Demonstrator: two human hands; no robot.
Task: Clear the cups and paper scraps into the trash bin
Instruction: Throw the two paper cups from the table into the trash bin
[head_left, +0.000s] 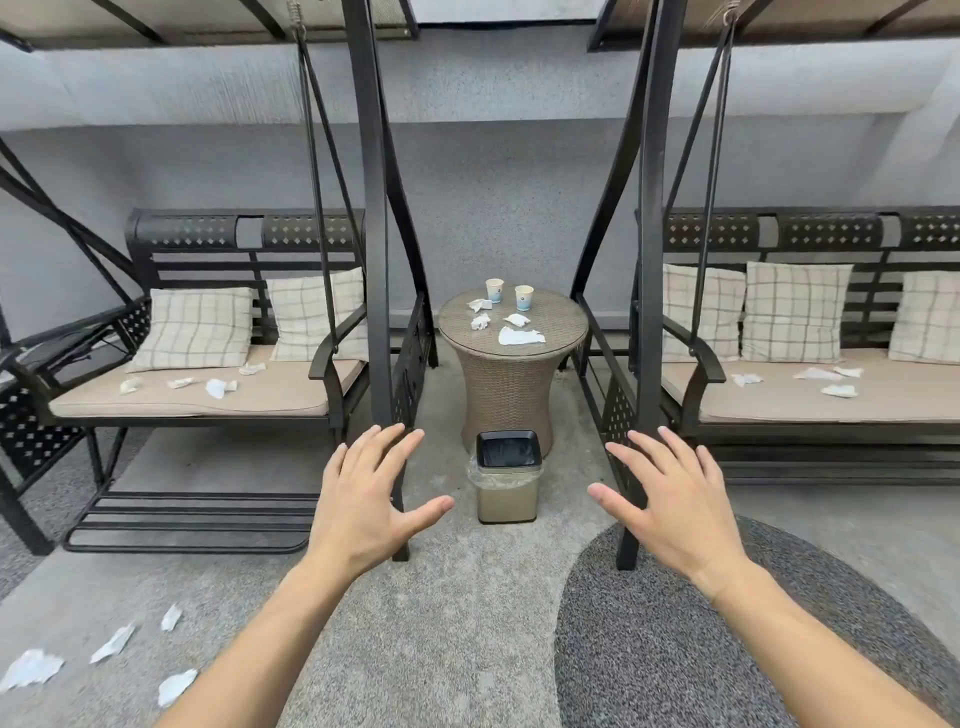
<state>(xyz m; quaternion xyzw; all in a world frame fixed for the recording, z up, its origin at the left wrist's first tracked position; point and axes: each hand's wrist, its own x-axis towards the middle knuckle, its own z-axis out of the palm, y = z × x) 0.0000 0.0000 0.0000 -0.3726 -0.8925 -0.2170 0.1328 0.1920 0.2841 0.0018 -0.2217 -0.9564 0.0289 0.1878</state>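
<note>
Two white paper cups, one (494, 290) on the left and one (523, 298) on the right, stand upright at the back of a round wicker table (511, 384). Several crumpled paper scraps (519, 336) lie on the tabletop in front of them. A small metal trash bin (508, 493) with a black liner stands on the floor before the table. My left hand (366, 499) and my right hand (670, 501) are held out flat, fingers spread, either side of the bin and nearer to me, holding nothing.
More paper scraps lie on the left swing bench seat (215, 387), on the right swing bench seat (826, 382) and on the floor at bottom left (111, 644). Black swing frame posts (376, 260) flank the table. A dark oval rug (727, 649) lies at right.
</note>
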